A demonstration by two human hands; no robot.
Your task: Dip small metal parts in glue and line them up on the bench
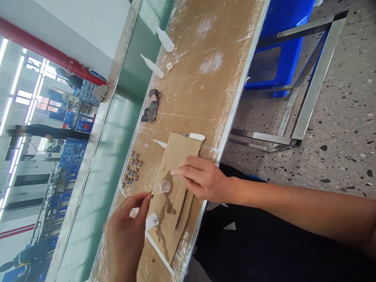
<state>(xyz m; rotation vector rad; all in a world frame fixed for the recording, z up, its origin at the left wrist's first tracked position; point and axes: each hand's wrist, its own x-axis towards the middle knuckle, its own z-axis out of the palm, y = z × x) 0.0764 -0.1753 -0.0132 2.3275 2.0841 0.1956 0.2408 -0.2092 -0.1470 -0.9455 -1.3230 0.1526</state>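
My left hand (126, 231) is closed in a pinch, thumb and forefinger on a tiny dark and brass-coloured part (152, 194). My right hand (202, 178) is over a piece of cardboard (183, 150), its fingertips pressed together; whatever they hold is too small to make out. Between the hands a small clear plastic cup (162, 187) sits on the cardboard, with dark wet stains around it. A second small white container (152, 221) is beside my left hand. Several tiny blue and brass parts (132, 169) stand in rows on the table beyond the cardboard.
Two white squeeze bottles (166, 40) (152, 66), a camouflage cloth (151, 106) and toothpicks (167, 98) lie along the table (202, 90). A white-handled tool (196, 136) pokes from under the cardboard. Near the table edge are a blue stool (289, 58) and a metal frame (320, 78). A person stands far off.
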